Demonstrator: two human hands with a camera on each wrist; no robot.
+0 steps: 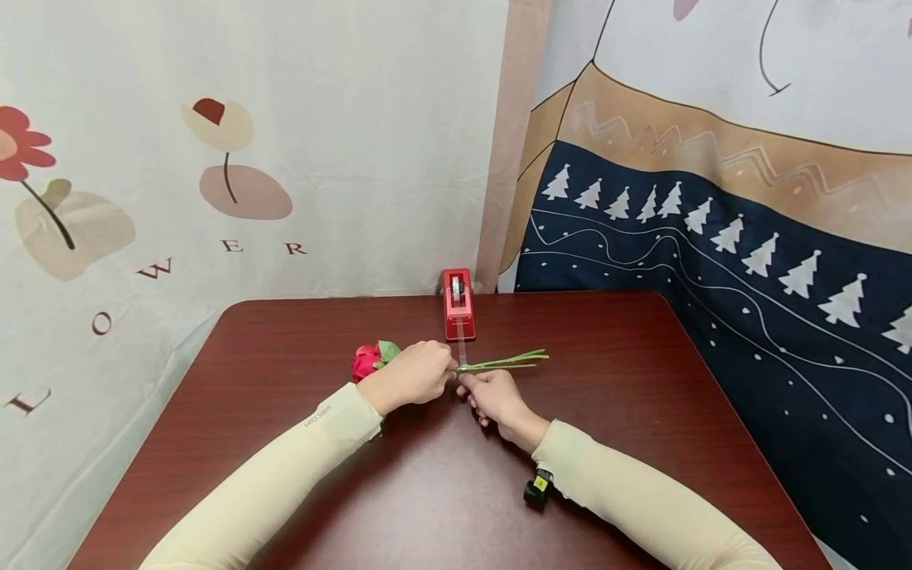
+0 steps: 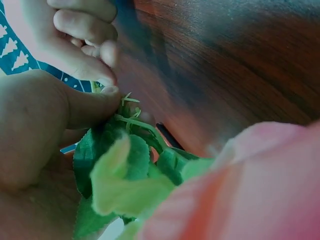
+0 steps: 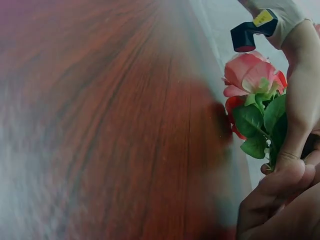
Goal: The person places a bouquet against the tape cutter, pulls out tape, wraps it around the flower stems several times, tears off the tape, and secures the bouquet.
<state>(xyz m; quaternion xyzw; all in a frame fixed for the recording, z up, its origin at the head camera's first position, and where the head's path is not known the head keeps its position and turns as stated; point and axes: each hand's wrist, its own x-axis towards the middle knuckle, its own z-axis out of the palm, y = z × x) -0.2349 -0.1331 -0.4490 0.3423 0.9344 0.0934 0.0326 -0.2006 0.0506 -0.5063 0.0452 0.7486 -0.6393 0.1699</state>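
So the roses (image 1: 366,362) are held over the middle of the wooden table (image 1: 584,340), blooms off to the left and green stems (image 1: 502,362) poking out to the right; they're gripped by the left hand (image 1: 413,372) just under the leaves (image 3: 248,120), thumb pressed down and no gap to be seen; a strip of clear tape (image 1: 461,353) is stretched from the red dispenser (image 1: 459,321) at the back edge to the stems; its end looks to be pinched between thumb and finger of the right hand (image 1: 499,397), right beside the left one, though the exact contact can't be made out; the far side is covered by a pale flower-print cloth (image 1: 392,158) and a navy one with white trees (image 1: 641,237).
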